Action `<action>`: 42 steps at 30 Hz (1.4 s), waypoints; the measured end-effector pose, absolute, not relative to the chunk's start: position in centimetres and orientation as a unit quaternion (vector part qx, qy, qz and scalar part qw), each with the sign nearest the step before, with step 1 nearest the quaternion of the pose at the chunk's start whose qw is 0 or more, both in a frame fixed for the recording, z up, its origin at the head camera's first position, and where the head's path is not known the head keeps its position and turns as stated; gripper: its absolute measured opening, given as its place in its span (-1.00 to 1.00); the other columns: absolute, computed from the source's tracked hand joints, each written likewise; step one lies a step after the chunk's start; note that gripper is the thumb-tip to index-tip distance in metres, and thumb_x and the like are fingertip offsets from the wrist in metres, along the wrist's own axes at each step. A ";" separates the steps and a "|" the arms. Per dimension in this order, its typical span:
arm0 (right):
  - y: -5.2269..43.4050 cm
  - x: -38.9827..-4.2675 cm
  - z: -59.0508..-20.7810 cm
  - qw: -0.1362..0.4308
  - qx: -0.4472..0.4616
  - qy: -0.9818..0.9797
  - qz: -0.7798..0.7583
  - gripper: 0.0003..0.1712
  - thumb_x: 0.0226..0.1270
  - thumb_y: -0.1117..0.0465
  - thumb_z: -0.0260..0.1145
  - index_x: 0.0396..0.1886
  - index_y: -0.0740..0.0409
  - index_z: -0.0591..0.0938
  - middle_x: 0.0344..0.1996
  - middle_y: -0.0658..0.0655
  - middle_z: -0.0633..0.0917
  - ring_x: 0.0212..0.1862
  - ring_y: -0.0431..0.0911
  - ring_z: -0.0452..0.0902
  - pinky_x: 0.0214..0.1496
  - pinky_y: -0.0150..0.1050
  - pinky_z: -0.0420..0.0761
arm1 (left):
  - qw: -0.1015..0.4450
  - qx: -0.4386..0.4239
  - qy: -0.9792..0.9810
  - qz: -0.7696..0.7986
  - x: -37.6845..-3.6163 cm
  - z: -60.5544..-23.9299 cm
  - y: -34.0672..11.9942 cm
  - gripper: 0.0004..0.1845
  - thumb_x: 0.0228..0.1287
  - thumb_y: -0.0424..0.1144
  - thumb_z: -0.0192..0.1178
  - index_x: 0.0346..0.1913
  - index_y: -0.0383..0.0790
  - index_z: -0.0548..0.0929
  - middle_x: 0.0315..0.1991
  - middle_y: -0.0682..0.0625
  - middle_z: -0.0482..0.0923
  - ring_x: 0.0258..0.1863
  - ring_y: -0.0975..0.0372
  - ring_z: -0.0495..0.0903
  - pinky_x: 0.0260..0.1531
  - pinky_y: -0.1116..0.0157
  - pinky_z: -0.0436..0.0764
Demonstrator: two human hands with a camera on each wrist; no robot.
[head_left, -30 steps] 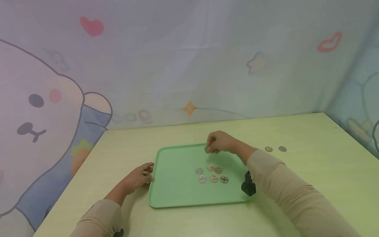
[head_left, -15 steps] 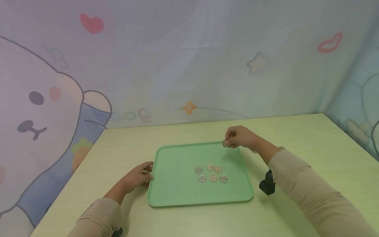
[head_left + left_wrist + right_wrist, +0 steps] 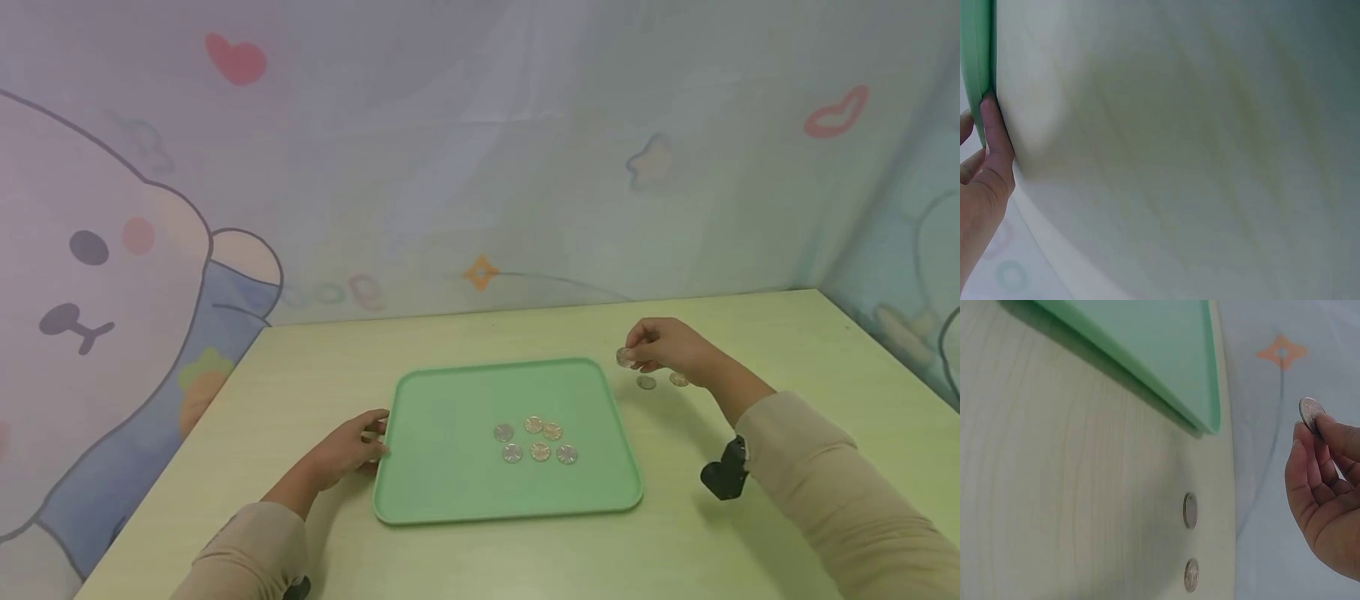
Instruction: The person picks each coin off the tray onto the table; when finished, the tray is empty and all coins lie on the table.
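Observation:
A light green rectangular tray (image 3: 450, 492) lies on the table, bearing several coins, among them a silver-looking coin (image 3: 567, 453) and a more golden coin (image 3: 540, 451). My left hand (image 3: 348, 450) rests at the tray's left edge, its fingertips touching the rim; in the left wrist view the thumb (image 3: 997, 134) lies along the tray's side. Beyond the tray's far right corner, my right hand (image 3: 671, 346) pinches a coin (image 3: 1311, 414) between thumb and fingers, raised above the table. Below that hand, two coins lie on the tabletop, a nearer coin (image 3: 1190, 510) and another coin (image 3: 1191, 575).
The pale yellow-green table (image 3: 465, 562) reaches back to a printed cloth wall (image 3: 420, 150) with a cartoon bear at the left. A black wrist device (image 3: 726, 473) hangs under the right sleeve (image 3: 840, 483).
My right hand has moved right with the pinched coin, from over the tray to past its far right corner. The left hand and the coins on the tray stay put.

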State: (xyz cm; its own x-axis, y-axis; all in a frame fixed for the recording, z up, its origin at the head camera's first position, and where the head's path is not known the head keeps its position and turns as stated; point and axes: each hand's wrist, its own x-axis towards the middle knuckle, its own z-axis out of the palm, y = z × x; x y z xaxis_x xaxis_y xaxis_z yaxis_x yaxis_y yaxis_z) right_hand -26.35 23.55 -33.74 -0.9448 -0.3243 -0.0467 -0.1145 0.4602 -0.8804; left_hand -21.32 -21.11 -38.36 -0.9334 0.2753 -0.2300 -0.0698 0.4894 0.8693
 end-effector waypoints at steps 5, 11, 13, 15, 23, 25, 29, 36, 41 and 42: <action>25.5 -26.0 -34.3 0.096 -0.117 0.848 -0.508 -0.76 0.19 0.28 0.13 -0.27 0.40 0.36 -0.39 0.14 0.49 -0.32 -0.07 0.47 -0.22 -0.18 0.51 | 0.172 0.058 0.845 0.503 -21.3 -38.4 -21.0 -0.42 0.12 -0.51 -0.02 0.23 -0.45 0.07 0.07 -0.34 0.17 -0.10 -0.01 0.37 -0.29 0.18 0.54; 27.9 -25.6 -35.2 0.094 -0.086 0.843 -0.523 -0.75 0.20 0.29 0.11 -0.26 0.43 0.35 -0.38 0.11 0.49 -0.34 -0.13 0.46 -0.23 -0.24 0.52 | 0.169 0.053 0.845 0.505 -21.3 -38.5 -20.9 -0.42 0.12 -0.52 -0.02 0.23 -0.43 0.09 0.06 -0.32 0.18 -0.09 -0.01 0.36 -0.29 0.18 0.54; 28.6 -25.4 -35.4 0.090 -0.078 0.846 -0.519 -0.75 0.21 0.30 0.09 -0.25 0.44 0.34 -0.38 0.11 0.49 -0.34 -0.14 0.47 -0.23 -0.26 0.53 | 0.169 0.054 0.845 0.504 -21.3 -38.5 -20.8 -0.42 0.11 -0.51 -0.01 0.23 -0.43 0.09 0.06 -0.32 0.18 -0.08 -0.02 0.35 -0.29 0.18 0.54; 29.3 -25.2 -35.5 0.085 -0.072 0.853 -0.510 -0.75 0.23 0.30 0.06 -0.22 0.45 0.34 -0.37 0.11 0.50 -0.33 -0.15 0.47 -0.23 -0.28 0.52 | 0.170 0.055 0.845 0.505 -21.3 -38.5 -20.8 -0.42 0.12 -0.51 -0.01 0.23 -0.42 0.09 0.06 -0.32 0.18 -0.07 -0.02 0.35 -0.28 0.18 0.54; 32.0 -24.8 -36.3 0.074 -0.035 0.859 -0.506 -0.62 0.17 0.18 0.17 -0.22 0.44 0.35 -0.37 0.08 0.52 -0.33 -0.15 0.51 -0.21 -0.30 0.53 | 0.169 0.058 0.844 0.506 -21.2 -38.5 -20.7 -0.42 0.12 -0.50 -0.01 0.23 -0.42 0.09 0.06 -0.32 0.18 -0.09 -0.01 0.36 -0.29 0.18 0.54; 32.6 -24.8 -36.5 0.073 -0.030 0.859 -0.506 -0.62 0.18 0.19 0.16 -0.22 0.46 0.34 -0.36 0.08 0.51 -0.34 -0.17 0.51 -0.22 -0.32 0.54 | 0.169 0.059 0.844 0.506 -21.2 -38.5 -20.7 -0.42 0.12 -0.49 -0.01 0.23 -0.42 0.09 0.06 -0.32 0.18 -0.09 -0.01 0.36 -0.29 0.19 0.54; 33.9 -24.7 -36.8 0.068 -0.021 0.861 -0.504 -0.62 0.21 0.21 0.13 -0.19 0.49 0.32 -0.36 0.07 0.50 -0.36 -0.24 0.50 -0.25 -0.37 0.53 | 0.169 0.058 0.843 0.507 -21.2 -38.4 -20.6 -0.42 0.12 -0.49 -0.01 0.23 -0.42 0.09 0.07 -0.32 0.17 -0.07 -0.02 0.35 -0.29 0.19 0.54; 35.5 -24.4 -37.4 0.059 -0.002 0.860 -0.506 -0.57 0.22 0.21 0.11 -0.15 0.53 0.28 -0.39 0.06 0.49 -0.40 -0.32 0.48 -0.26 -0.39 0.53 | 0.174 0.058 0.840 0.510 -21.2 -38.3 -20.7 -0.41 0.13 -0.49 -0.02 0.24 -0.41 0.07 0.09 -0.33 0.15 -0.04 -0.05 0.33 -0.27 0.18 0.53; 36.3 -24.3 -37.7 0.056 0.010 0.865 -0.499 -0.54 0.21 0.20 0.13 -0.13 0.55 0.27 -0.41 0.03 0.49 -0.42 -0.34 0.47 -0.29 -0.40 0.53 | 0.175 0.059 0.840 0.511 -21.2 -38.4 -20.8 -0.41 0.13 -0.50 -0.02 0.24 -0.41 0.08 0.08 -0.33 0.15 -0.05 -0.04 0.33 -0.27 0.18 0.53; 36.5 -24.3 -37.8 0.055 0.012 0.866 -0.497 -0.54 0.21 0.20 0.13 -0.14 0.55 0.27 -0.43 0.02 0.49 -0.43 -0.33 0.47 -0.30 -0.40 0.53 | 0.174 0.060 0.840 0.510 -21.2 -38.4 -20.8 -0.41 0.13 -0.50 -0.01 0.24 -0.41 0.08 0.08 -0.33 0.16 -0.05 -0.04 0.33 -0.27 0.18 0.53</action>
